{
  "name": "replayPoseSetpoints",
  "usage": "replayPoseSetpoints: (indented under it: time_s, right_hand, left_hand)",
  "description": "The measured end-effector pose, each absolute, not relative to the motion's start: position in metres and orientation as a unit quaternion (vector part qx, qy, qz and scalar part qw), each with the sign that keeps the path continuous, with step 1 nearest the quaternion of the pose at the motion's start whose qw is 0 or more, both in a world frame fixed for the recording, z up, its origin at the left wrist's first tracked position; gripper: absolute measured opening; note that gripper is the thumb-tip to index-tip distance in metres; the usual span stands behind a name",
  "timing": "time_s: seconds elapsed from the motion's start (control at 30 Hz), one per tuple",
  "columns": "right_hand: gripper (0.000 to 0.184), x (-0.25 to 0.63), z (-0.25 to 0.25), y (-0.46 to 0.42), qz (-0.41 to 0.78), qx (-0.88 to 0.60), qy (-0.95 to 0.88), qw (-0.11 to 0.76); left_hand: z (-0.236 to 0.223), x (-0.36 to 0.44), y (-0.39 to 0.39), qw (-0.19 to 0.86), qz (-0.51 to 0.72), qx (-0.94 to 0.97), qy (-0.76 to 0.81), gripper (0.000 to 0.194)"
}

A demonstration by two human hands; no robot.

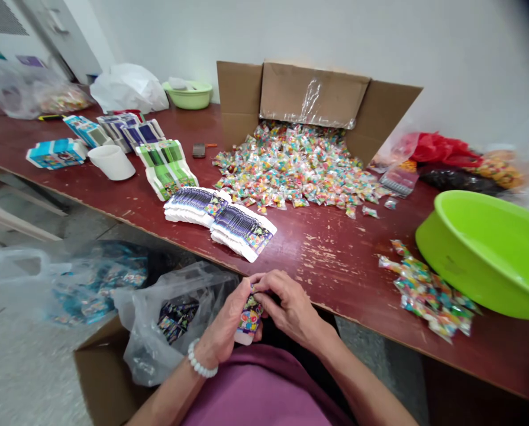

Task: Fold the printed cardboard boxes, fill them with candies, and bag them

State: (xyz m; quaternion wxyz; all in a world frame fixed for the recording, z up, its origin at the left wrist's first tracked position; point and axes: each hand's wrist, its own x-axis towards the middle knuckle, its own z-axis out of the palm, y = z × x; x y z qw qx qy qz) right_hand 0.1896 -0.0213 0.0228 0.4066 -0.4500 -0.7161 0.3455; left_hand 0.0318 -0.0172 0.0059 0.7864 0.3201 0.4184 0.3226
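Close to my body, just off the table's front edge, my left hand (229, 325) is wrapped round a small purple printed box (249, 316) with colourful pictures and a white end. My right hand (291, 305) has its fingers bent over the upper end of the same box, pressing at it. What lies under those fingertips is hidden. On the table ahead, two fanned rows of flat purple cartons (242, 229) show their white edges. Behind them spreads a big heap of small wrapped candies (295, 165), spilling from an opened cardboard box (313, 94).
A green basin (490, 254) stands at the right beside a smaller candy pile (433, 293). Green cartons (169, 168), blue cartons (55, 154) and a white cup (112, 162) sit at the left. Below, a plastic bag (147, 349) of dark packets rests in a cardboard box (100, 378).
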Motion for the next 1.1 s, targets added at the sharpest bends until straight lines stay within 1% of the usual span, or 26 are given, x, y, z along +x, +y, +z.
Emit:
replayPoseSetpoints:
  time_s: [0.1, 0.17, 0.2, 0.27, 0.33, 0.43, 0.5, 0.6, 0.67, 0.7, 0.77, 0.87, 0.93, 0.97, 1.03, 1.1]
  right_hand:
    - [0.009, 0.201, 0.014, -0.001, 0.322, -0.465, -0.745, 0.353]
    - [0.011, 0.221, 0.009, 0.034, 0.306, -0.508, -0.730, 0.340]
    - [0.015, 0.235, 0.007, 0.057, 0.248, -0.572, -0.705, 0.338]
    - [0.028, 0.264, 0.004, 0.107, 0.182, -0.634, -0.665, 0.351]
    - [0.040, 0.290, 0.000, 0.154, 0.142, -0.663, -0.647, 0.349]
    - [0.048, 0.310, -0.009, 0.196, 0.119, -0.688, -0.634, 0.332]
    - [0.047, 0.311, -0.018, 0.202, 0.117, -0.699, -0.628, 0.321]
    - [0.031, 0.308, -0.030, 0.189, 0.125, -0.703, -0.622, 0.321]
    - [0.019, 0.307, -0.034, 0.175, 0.141, -0.693, -0.621, 0.338]
    - [0.017, 0.307, -0.034, 0.167, 0.152, -0.687, -0.617, 0.352]
    - [0.020, 0.307, -0.030, 0.151, 0.176, -0.679, -0.597, 0.390]
    - [0.038, 0.300, -0.018, 0.120, 0.226, -0.666, -0.553, 0.447]
    - [0.047, 0.285, -0.006, 0.095, 0.295, -0.638, -0.523, 0.482]
    - [0.047, 0.275, 0.000, 0.082, 0.344, -0.616, -0.504, 0.498]
    - [0.042, 0.251, 0.012, 0.055, 0.489, -0.546, -0.417, 0.537]
    - [0.037, 0.228, 0.020, 0.031, 0.571, -0.503, -0.352, 0.544]
  left_hand:
    - [0.004, 0.030, -0.019, 0.804, 0.323, 0.295, 0.402, 0.054]
    - [0.002, 0.027, -0.019, 0.814, 0.320, 0.269, 0.403, 0.050]
    - [0.001, 0.024, -0.020, 0.816, 0.317, 0.261, 0.408, 0.047]
    - [-0.004, 0.019, -0.022, 0.818, 0.296, 0.255, 0.422, 0.045]
    - [-0.011, 0.010, -0.024, 0.821, 0.273, 0.247, 0.436, 0.045]
    - [-0.023, -0.012, -0.021, 0.817, 0.257, 0.257, 0.447, 0.042]
    - [-0.029, -0.033, -0.013, 0.794, 0.227, 0.332, 0.456, 0.038]
    - [-0.030, -0.066, 0.005, 0.718, 0.104, 0.498, 0.475, 0.038]
    - [-0.027, -0.081, 0.015, 0.679, 0.001, 0.565, 0.470, 0.041]
    - [-0.025, -0.085, 0.019, 0.665, -0.036, 0.584, 0.463, 0.041]
    - [-0.021, -0.086, 0.024, 0.662, -0.062, 0.596, 0.450, 0.037]
    - [-0.012, -0.069, 0.027, 0.715, 0.009, 0.544, 0.438, 0.031]
    - [-0.003, -0.051, 0.027, 0.752, 0.075, 0.491, 0.432, 0.028]
    - [0.002, -0.040, 0.027, 0.761, 0.106, 0.475, 0.428, 0.027]
    - [0.012, -0.019, 0.024, 0.764, 0.167, 0.467, 0.412, 0.026]
    - [0.020, -0.001, 0.019, 0.770, 0.201, 0.468, 0.384, 0.027]
